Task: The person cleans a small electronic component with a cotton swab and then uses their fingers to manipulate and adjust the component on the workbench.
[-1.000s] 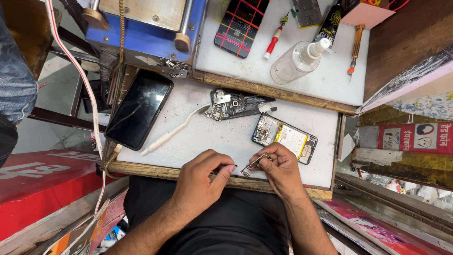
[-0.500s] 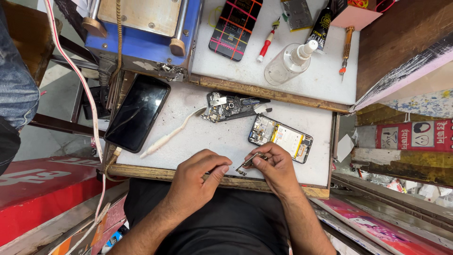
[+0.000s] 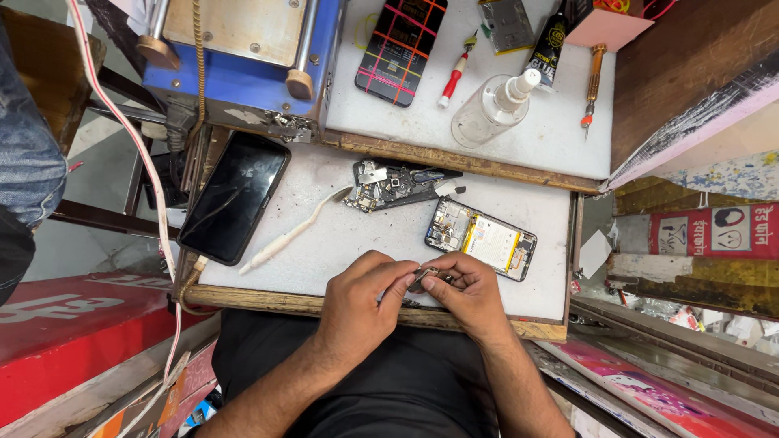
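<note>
Both the left hand (image 3: pixel 357 304) and right hand (image 3: pixel 469 294) pinch a small metal part (image 3: pixel 423 278) at the near edge of the white work board (image 3: pixel 341 243), just near of the opened phone (image 3: pixel 480 238).

We see our hands meet at the near edge of the counter (image 3: pixel 341 243), the left hand (image 3: pixel 357 304) touching the right hand (image 3: pixel 469 294), with a small part (image 3: pixel 425 277) between them. Just behind the right hand lies an open phone (image 3: pixel 482 238). Behind that lies a phone frame (image 3: pixel 398 185). A brush (image 3: pixel 294 230) lies to the left of it, and a phone (image 3: pixel 235 196) lies left of the brush. Farther back, on a raised pad (image 3: pixel 552 138), lie a bottle (image 3: pixel 491 108), a case (image 3: pixel 402 49) and a screwdriver (image 3: pixel 592 81). A machine (image 3: pixel 235 57) stands back left.
</note>
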